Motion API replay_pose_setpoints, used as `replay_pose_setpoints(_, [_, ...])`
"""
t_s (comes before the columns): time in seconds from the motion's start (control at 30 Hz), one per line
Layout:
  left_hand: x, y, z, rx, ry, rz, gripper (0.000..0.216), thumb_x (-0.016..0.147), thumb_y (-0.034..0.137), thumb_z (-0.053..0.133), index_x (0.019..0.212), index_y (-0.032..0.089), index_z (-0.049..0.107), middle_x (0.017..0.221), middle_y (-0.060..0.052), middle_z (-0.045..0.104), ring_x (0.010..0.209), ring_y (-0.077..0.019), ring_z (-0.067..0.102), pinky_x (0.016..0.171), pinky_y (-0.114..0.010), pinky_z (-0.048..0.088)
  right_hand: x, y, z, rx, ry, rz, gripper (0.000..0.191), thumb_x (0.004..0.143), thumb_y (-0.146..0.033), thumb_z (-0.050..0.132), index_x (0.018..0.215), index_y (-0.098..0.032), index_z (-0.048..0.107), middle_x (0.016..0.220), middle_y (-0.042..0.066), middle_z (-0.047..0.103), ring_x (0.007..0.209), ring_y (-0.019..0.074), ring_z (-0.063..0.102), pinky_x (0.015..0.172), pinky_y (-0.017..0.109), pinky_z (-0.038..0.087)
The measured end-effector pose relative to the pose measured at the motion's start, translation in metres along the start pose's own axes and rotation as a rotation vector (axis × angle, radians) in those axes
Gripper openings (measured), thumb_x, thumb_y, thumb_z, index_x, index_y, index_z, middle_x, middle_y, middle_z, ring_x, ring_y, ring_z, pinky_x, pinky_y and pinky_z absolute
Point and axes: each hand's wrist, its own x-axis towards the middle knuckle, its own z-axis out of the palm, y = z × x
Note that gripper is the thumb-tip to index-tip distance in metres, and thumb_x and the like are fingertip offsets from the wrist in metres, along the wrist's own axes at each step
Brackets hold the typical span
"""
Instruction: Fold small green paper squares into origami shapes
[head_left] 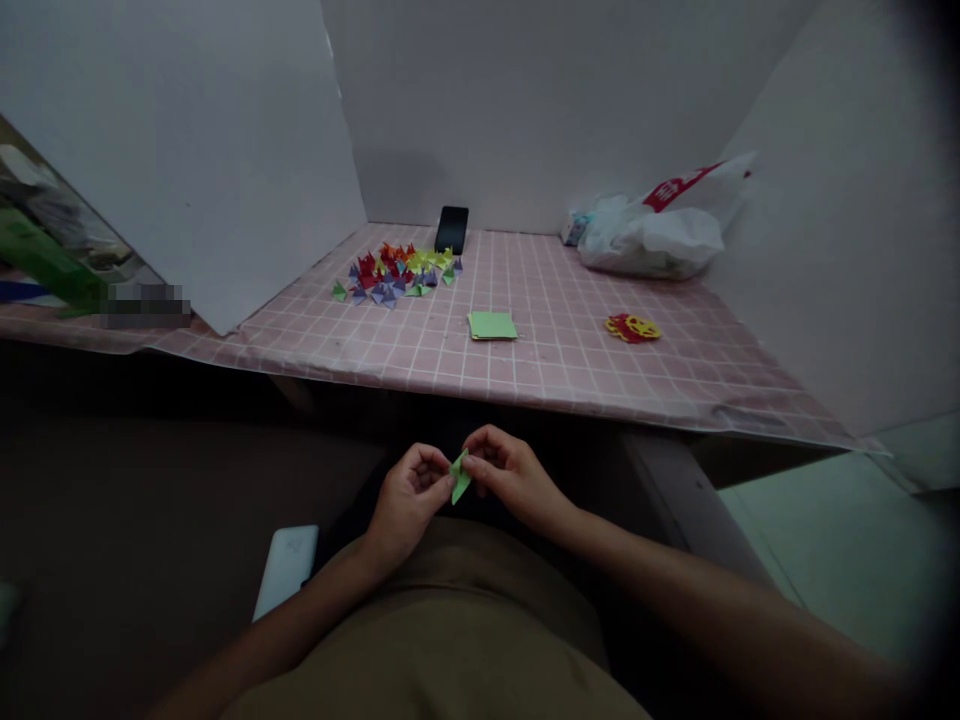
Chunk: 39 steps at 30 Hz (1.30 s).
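Between my two hands, above my lap and in front of the table edge, is a small folded piece of green paper [460, 480]. My left hand [411, 492] pinches its left side between thumb and fingers. From the right, my right hand [514, 475] grips its upper part the same way. On the table ahead lies a small stack of green paper sheets [493, 325]. Farther left stands a cluster of folded paper cranes [390, 285] in red, orange, yellow, green and purple.
A black phone [451, 230] lies at the back of the pink checked table [555, 350]. To the right are red and yellow looped pieces [632, 328] and a white plastic bag [652, 240]. White panels [480, 110] enclose the table. A white power bank [286, 568] lies beside my left forearm.
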Motion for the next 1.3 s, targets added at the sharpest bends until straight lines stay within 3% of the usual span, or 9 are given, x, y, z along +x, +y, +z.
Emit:
replay_pose_setpoints(0.1, [0.0,0.0,0.001,-0.008,-0.036,-0.019,0.022,0.073,0.026,0.071,0.084,0.017,0.054,0.078,0.002,0.057,0.069,-0.0108,0.055,0.062,-0.022,0.047,0.0,0.0,0.0,-0.004,0.004,0.04,0.019,0.083,-0.031,0.061,0.073,-0.016,0.055,0.062,-0.003,0.054,0.048,0.0085,0.048,0.047,0.022,0.037])
replay_pose_setpoints(0.37, [-0.002,-0.001,0.004,-0.036,-0.017,-0.062,0.03,0.07,0.027,0.074,0.087,0.019,0.05,0.075,0.004,0.057,0.062,-0.0106,0.057,0.059,-0.025,0.05,-0.004,0.005,0.004,-0.13,0.157,-0.055,0.016,0.085,-0.029,0.058,0.074,-0.018,0.057,0.059,-0.003,0.055,0.051,0.0103,0.051,0.05,0.023,0.038])
replay_pose_setpoints(0.83, [0.003,-0.002,-0.004,-0.006,0.065,-0.047,0.025,0.073,0.033,0.073,0.085,0.015,0.06,0.071,0.001,0.065,0.055,-0.0093,0.054,0.054,-0.022,0.044,0.0,0.008,0.003,0.214,0.0,0.06,0.015,0.08,-0.027,0.065,0.075,-0.017,0.056,0.063,-0.002,0.064,0.054,0.0108,0.059,0.058,0.025,0.043])
replay_pose_setpoints(1.3, [0.002,0.0,-0.007,0.057,0.043,-0.011,0.016,0.075,0.029,0.07,0.077,0.016,0.061,0.066,0.003,0.058,0.058,-0.0104,0.052,0.057,-0.022,0.042,-0.001,0.004,0.003,0.293,0.004,0.105,0.015,0.079,-0.026,0.066,0.073,-0.017,0.055,0.064,-0.002,0.064,0.055,0.0112,0.06,0.06,0.026,0.046])
